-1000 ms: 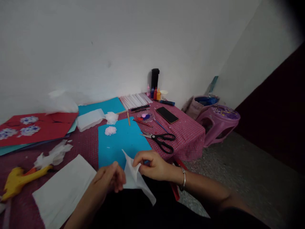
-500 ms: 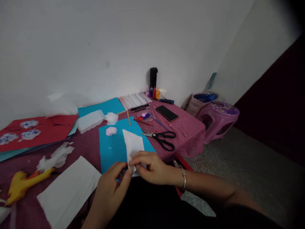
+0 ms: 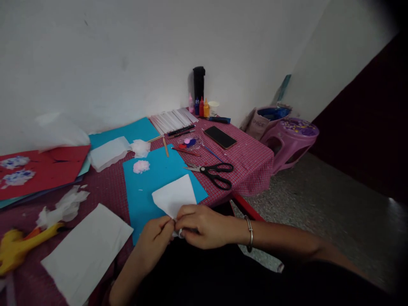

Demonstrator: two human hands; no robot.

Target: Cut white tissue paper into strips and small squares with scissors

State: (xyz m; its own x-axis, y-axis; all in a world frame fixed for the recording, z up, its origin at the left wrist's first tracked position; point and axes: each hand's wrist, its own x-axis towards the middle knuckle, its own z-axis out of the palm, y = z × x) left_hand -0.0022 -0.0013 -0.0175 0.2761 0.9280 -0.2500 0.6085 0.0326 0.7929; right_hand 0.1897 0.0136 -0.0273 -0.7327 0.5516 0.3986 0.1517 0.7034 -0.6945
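A white tissue paper piece (image 3: 176, 194) is gathered at its near end between my two hands, its far end spread flat over a blue sheet (image 3: 159, 163). My left hand (image 3: 152, 240) pinches the bunched end from the left. From the right, the fingers of my right hand (image 3: 204, 225) close on the same end, with a small white bit showing below them. A pale pink tissue puff (image 3: 141, 166) lies on the blue sheet. Black-handled scissors (image 3: 213, 170) rest at that sheet's right side, partly over it.
A larger white sheet (image 3: 87, 253) and a yellow glue gun (image 3: 22, 246) lie at left, near red card (image 3: 57, 165) with painted blossoms. A phone (image 3: 219, 137), paint bottles (image 3: 201, 106) and white strips (image 3: 172, 121) stand or lie farther back. A pink stool (image 3: 293, 138) is beyond the table's right edge.
The tissue's free end has swung from nearly upright to a wider, flatter spread. My left fingers have closed in tighter beside the right ones. The view has shifted slightly.
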